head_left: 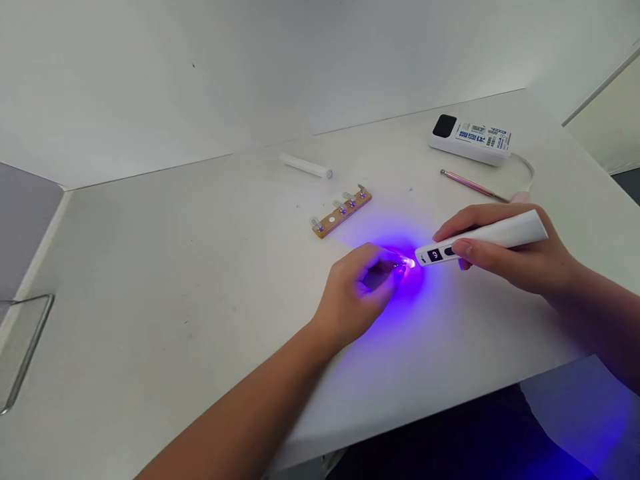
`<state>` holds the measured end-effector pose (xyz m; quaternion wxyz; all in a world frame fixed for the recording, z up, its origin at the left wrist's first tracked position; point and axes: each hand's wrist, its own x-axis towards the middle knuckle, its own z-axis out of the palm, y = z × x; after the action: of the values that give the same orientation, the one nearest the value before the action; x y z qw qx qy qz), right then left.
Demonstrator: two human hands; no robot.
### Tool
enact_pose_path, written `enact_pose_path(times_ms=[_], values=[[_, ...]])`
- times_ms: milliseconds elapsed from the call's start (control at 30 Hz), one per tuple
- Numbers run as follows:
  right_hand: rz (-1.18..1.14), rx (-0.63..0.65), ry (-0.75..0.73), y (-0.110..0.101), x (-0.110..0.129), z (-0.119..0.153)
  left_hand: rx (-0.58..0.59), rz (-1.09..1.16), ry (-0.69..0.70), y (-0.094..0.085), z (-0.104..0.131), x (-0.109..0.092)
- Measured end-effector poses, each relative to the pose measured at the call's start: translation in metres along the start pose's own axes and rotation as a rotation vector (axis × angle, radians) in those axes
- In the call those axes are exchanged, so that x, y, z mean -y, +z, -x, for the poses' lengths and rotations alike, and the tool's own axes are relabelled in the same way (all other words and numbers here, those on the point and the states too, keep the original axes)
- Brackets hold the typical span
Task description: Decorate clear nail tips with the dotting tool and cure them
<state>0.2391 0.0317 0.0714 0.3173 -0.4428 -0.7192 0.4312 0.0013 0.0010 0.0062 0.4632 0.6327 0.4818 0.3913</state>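
Nearest us, our left forearm point(255, 400) reaches up to our left hand point(353, 290), whose fingertips pinch a glowing piece point(409, 263) above the table point(200, 280). Our right hand point(505, 250) grips the white lamp point(480, 241), its tip just beside the piece.

Beyond our left hand, the wooden strip point(347, 212) carries clear tips; a white tube point(304, 165) lies behind it. Past our right hand are the pink rod point(467, 183) and the white box point(470, 141), its cable point(526, 165) curving down toward our knuckles.

Violet glare blurs the piece's shape, our fingers cover part of it, and our right hand hides most of its other fingers.

The tabletop spreads leftward to a metal bar point(31, 353), cut off by the view; walls bound the far side, and the near edge runs above our dark clothing point(435, 440).
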Motion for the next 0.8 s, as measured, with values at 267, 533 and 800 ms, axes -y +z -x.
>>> enact_pose_path(times_ms=[267,533,800], values=[[-0.001,0.0,-0.004,-0.0013,0.0026,-0.0026,0.003,0.011,-0.001,0.0004,0.0006,0.0012],[-0.004,0.016,-0.015,-0.0027,-0.0013,-0.0017,0.0,-0.002,0.008,0.0009,0.0003,0.0015],[-0.021,-0.002,-0.016,-0.0025,-0.0016,-0.001,0.0,0.005,0.01,0.001,-0.0001,0.0022]])
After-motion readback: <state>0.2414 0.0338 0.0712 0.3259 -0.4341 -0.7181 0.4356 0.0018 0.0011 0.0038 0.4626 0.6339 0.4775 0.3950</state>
